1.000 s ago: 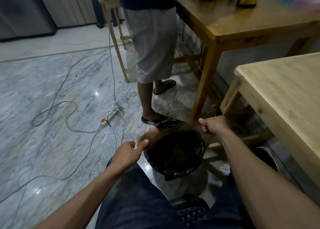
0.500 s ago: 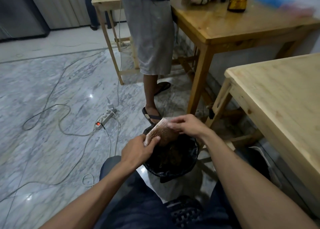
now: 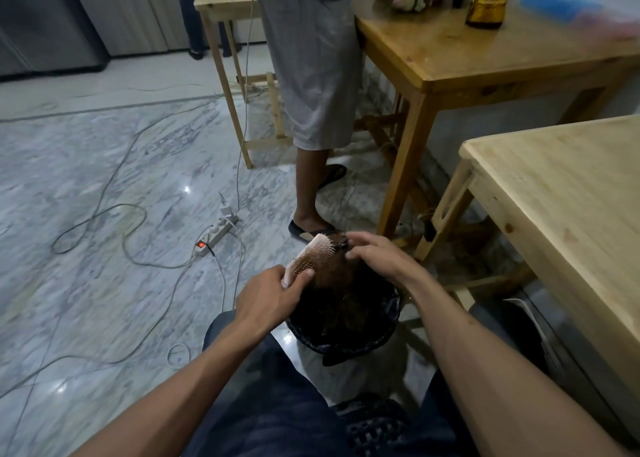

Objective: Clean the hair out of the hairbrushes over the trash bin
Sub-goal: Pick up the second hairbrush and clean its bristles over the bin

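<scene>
A pale pink paddle hairbrush [image 3: 313, 254] with metal pins is held tilted over a round trash bin [image 3: 349, 344] lined with a black bag and filled with brown hair. My left hand [image 3: 270, 294] grips the brush by its lower end. My right hand [image 3: 375, 256] sits at the brush's far end, fingers curled down onto the pins where a dark tuft of hair [image 3: 341, 243] shows. Brown hair hangs from the brush pad into the bin.
A person in grey shorts and sandals [image 3: 311, 230] stands just beyond the bin. Two wooden tables [image 3: 568, 193] stand at right, the farther one [image 3: 450, 58] carrying small objects. A power strip [image 3: 216, 231] and cables lie on the marble floor at left. My knees flank the bin.
A second ago my right hand was stretched away to the right, pulling hair off the brush. It has come back onto the brush's far end. The left hand kept its grip.
</scene>
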Available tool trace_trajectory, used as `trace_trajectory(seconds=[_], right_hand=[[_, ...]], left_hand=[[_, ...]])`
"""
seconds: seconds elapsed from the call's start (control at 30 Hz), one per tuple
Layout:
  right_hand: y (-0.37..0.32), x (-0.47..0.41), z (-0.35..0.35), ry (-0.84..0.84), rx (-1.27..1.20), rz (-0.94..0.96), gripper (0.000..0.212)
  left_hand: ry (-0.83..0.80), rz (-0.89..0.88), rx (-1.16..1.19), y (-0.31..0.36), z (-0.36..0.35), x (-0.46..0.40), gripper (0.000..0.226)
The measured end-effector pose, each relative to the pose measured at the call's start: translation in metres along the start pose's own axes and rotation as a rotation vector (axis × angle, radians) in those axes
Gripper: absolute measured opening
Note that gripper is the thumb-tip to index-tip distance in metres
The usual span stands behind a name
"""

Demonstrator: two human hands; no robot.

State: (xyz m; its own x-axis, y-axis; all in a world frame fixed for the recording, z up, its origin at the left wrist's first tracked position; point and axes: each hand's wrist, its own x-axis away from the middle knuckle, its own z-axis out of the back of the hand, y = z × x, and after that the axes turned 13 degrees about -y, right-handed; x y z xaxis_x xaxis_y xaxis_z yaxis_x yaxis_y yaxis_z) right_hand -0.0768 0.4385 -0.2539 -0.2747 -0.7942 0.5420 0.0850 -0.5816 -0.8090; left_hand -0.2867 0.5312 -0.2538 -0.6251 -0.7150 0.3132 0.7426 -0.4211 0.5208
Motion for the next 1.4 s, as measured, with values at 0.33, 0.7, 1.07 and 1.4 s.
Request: trace_trajectory(seconds=[0.33, 0.7, 1.07, 1.4], right_hand=[[0.012, -0.012, -0.006, 0.404, -0.076, -0.069, 0.028], [0.005, -0.004, -0.003, 0.227, -0.214, -0.028, 0.054], [0.011, 0.001, -0.012, 0.092, 0.020, 0.130, 0.020], [0.016, -0.015, -0.007, 0.397, -0.210, -0.120, 0.006]], left_hand=[[-0.073, 0.015, 0.134, -0.002, 0.005, 0.000, 0.064], [-0.100, 0.047, 0.199, 0.008, 0.012, 0.001, 0.055], [-0.234, 0.018, 0.430, 0.018, 0.009, 0.002, 0.025], [-0.252, 0.010, 0.446, 0.005, 0.011, 0.004, 0.022]])
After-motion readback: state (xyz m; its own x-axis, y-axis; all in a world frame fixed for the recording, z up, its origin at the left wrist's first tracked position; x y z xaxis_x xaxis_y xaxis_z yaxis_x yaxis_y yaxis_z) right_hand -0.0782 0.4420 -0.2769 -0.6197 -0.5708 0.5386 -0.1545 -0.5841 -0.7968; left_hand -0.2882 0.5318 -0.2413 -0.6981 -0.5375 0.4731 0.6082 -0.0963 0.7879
